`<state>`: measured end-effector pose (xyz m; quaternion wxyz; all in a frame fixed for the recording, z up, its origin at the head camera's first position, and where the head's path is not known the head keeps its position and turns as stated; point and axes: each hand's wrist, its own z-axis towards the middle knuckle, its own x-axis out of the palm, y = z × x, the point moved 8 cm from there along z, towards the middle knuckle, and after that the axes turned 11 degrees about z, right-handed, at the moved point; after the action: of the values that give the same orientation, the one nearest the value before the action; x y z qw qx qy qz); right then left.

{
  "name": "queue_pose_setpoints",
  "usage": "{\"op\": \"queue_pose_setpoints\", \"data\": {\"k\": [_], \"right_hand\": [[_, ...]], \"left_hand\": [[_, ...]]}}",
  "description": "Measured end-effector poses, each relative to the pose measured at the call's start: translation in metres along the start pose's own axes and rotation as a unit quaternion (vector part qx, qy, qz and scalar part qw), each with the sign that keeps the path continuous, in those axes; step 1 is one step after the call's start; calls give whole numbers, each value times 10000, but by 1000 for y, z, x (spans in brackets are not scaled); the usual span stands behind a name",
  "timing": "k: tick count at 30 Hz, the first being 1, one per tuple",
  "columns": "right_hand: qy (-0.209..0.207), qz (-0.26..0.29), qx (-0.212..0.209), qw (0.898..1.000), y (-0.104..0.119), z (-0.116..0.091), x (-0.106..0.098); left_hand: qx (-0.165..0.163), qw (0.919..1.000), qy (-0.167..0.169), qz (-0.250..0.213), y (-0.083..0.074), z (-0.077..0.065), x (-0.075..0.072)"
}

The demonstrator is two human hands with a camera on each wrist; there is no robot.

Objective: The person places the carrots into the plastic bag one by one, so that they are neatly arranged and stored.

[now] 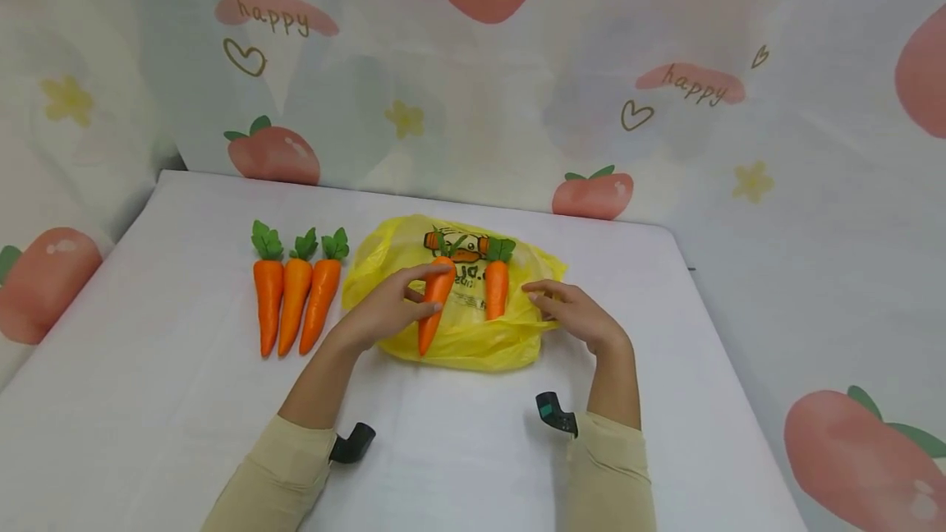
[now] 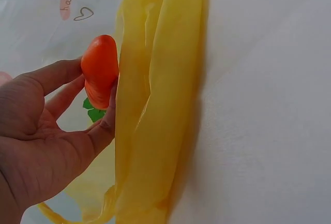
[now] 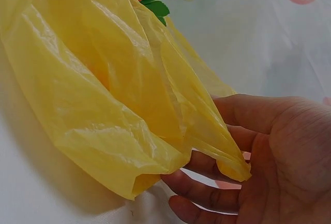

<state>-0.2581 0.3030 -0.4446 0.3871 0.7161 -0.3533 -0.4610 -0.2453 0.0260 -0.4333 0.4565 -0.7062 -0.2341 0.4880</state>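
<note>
Head view: three carrots (image 1: 296,298) lined up on the surface (image 1: 458,458), one held carrot (image 1: 439,292) over the yellow bag (image 1: 473,354), another carrot (image 1: 497,290) in its mouth. Partway through, I'd say; the held one isn't placed yet. Backdrop (image 1: 502,105) crowds the far edge, but there's decent room in front and to the right.

Left wrist: left hand (image 2: 46,125) pinches that carrot, thumb against fingers, right beside the bag wall.

Right wrist: right hand (image 3: 274,157) half-curled at the bag's edge, can't tell if gripping.
</note>
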Motion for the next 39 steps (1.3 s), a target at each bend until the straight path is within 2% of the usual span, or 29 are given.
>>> {"op": "queue_pose_setpoints", "data": {"k": [8, 20, 25, 31, 39], "right_hand": [[-21, -9, 54, 10000, 1, -2, 0], [-39, -11, 56, 10000, 5, -3, 2], [-28, 21, 80, 10000, 4, -2, 3], [-33, -16, 108, 9999, 1, -3, 2], [-72, 33, 84, 9999, 2, -5, 0]], "left_hand": [[74, 9997, 130, -168, -3, 13, 4], [-55, 9996, 72, -256, 5, 35, 13], [58, 9996, 55, -252, 4, 45, 19], [81, 9997, 32, -214, 5, 51, 27], [22, 9989, -66, -455, 0, 57, 31]]}}
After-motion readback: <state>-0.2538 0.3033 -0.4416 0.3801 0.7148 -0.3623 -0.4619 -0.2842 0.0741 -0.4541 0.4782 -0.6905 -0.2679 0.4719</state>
